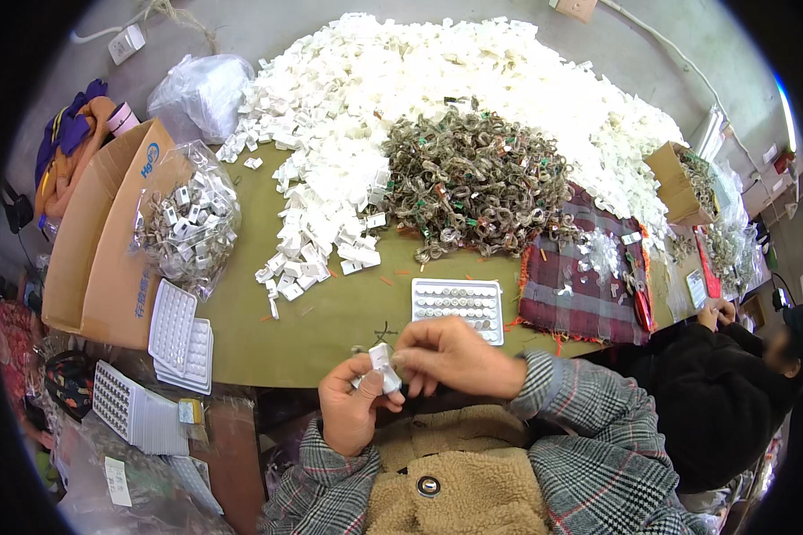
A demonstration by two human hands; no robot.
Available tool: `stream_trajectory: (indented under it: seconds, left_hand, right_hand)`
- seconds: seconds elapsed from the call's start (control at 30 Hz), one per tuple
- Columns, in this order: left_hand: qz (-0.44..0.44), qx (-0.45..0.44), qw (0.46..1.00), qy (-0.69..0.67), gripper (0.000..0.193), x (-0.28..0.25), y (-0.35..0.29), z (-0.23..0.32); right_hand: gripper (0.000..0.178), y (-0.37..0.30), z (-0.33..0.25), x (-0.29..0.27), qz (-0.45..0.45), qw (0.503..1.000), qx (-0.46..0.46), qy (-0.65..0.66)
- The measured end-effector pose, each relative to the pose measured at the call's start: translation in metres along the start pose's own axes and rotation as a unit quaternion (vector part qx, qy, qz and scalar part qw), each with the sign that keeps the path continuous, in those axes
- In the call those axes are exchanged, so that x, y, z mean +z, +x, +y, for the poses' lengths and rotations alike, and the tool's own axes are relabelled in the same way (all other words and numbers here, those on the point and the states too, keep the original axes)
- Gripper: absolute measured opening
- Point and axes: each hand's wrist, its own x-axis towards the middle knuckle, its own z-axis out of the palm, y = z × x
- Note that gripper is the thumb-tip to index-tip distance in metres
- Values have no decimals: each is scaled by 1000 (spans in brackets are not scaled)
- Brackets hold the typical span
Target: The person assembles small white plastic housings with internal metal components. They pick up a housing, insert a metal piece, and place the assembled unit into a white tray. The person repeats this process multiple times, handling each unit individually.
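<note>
The small plastic piece [384, 366] held between both hands is white, like the great heap of plastic pieces [437, 80] spread behind. The pile of coiled rings [473, 183] is dull grey-brown, flecked with green and orange. The surface [330, 312] is olive green. The tray [458, 308] is white with rows of pale wells (some filled with grey). The cloth [580, 294] is a maroon and grey plaid with orange fringe. The sleeves [589, 419] show a grey check with thin red lines, over a tan fleece front [459, 464]. The cardboard box [98, 241] is brown with blue print.
</note>
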Motion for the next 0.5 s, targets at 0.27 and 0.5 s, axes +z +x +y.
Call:
stream_trajectory:
  seconds: [0.27,0.5]
  left_hand:
    - [36,-96,981,-163,18,-10,7,5]
    - [92,40,994,-33,10,-2,18,13]
  right_hand:
    - [8,51,27,-71,119,833,-120,-526]
    - [26,56,-24,-26,-27,972,-82,-217]
